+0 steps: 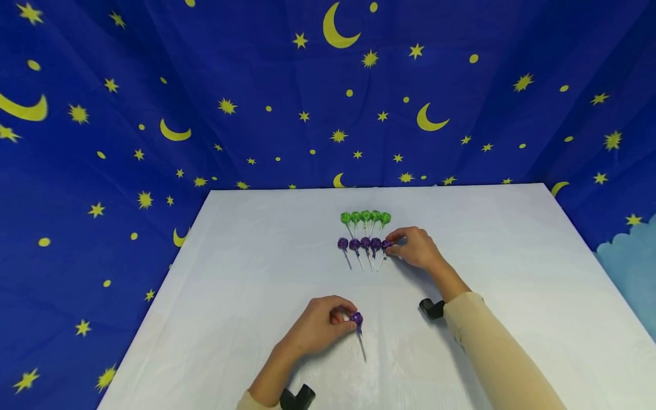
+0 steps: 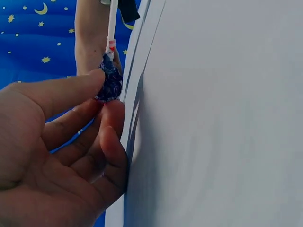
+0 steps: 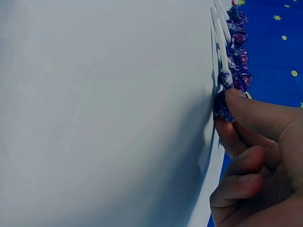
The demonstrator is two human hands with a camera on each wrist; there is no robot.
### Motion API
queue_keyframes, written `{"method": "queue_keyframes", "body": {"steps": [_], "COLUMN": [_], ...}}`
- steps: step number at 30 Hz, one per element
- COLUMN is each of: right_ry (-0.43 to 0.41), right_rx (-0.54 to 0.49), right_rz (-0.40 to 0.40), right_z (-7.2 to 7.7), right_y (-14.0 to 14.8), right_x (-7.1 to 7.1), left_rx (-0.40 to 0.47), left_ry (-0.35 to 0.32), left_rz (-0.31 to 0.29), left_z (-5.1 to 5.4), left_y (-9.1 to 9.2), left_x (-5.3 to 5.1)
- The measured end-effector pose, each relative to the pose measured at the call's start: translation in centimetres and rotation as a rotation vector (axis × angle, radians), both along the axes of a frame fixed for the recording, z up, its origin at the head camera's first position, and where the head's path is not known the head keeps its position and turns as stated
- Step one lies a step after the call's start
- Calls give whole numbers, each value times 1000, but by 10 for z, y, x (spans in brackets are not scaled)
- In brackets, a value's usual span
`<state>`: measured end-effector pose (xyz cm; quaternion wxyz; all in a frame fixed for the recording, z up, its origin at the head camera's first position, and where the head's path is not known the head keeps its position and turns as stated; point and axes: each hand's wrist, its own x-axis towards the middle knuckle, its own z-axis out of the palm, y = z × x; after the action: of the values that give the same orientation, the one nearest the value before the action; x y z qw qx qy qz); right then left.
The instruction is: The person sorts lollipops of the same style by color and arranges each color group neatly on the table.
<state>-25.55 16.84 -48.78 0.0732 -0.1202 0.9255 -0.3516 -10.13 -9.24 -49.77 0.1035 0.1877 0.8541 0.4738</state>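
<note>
My left hand (image 1: 322,323) pinches a purple-wrapped lollipop (image 1: 356,319) by its head, low over the near middle of the table, its white stick pointing toward me. In the left wrist view the lollipop head (image 2: 111,84) sits between thumb and fingertips. Farther back, my right hand (image 1: 416,247) pinches the purple lollipop (image 1: 386,245) at the right end of a row. The right wrist view has that head (image 3: 222,108) between thumb and finger, beside the other purple lollipops (image 3: 240,56). Several purple lollipops (image 1: 355,245) lie side by side in this row, sticks toward me.
Behind the purple row lies a row of several green lollipops (image 1: 365,216), their sticks also pointing nearer. Both rows rest on a white-covered table (image 1: 256,250). A dark blue curtain (image 1: 277,74) with yellow moons and stars hangs along the table's far and left sides.
</note>
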Motion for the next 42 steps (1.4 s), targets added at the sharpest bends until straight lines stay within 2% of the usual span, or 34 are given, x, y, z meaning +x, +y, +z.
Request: {"method": "queue_keyframes", "body": {"steps": [6, 12, 23, 32, 42], "right_ry": [-7, -17, -10, -18, 11], "right_rx": [3, 5, 17, 17, 7], "right_rz": [-8, -11, -11, -12, 2], "right_z": [1, 0, 2, -3, -3], "right_y": [0, 2, 3, 3, 3], "right_x": [0, 0, -5, 4, 1], "left_rx": [-15, -31, -66, -80, -150], "left_ry": [9, 56, 74, 82, 116], "left_rz": [14, 47, 97, 141, 201], "left_z": [4, 8, 19, 18, 24], "left_y": [-5, -11, -23, -30, -34], "left_x": [-7, -17, -42, -58, -89]}}
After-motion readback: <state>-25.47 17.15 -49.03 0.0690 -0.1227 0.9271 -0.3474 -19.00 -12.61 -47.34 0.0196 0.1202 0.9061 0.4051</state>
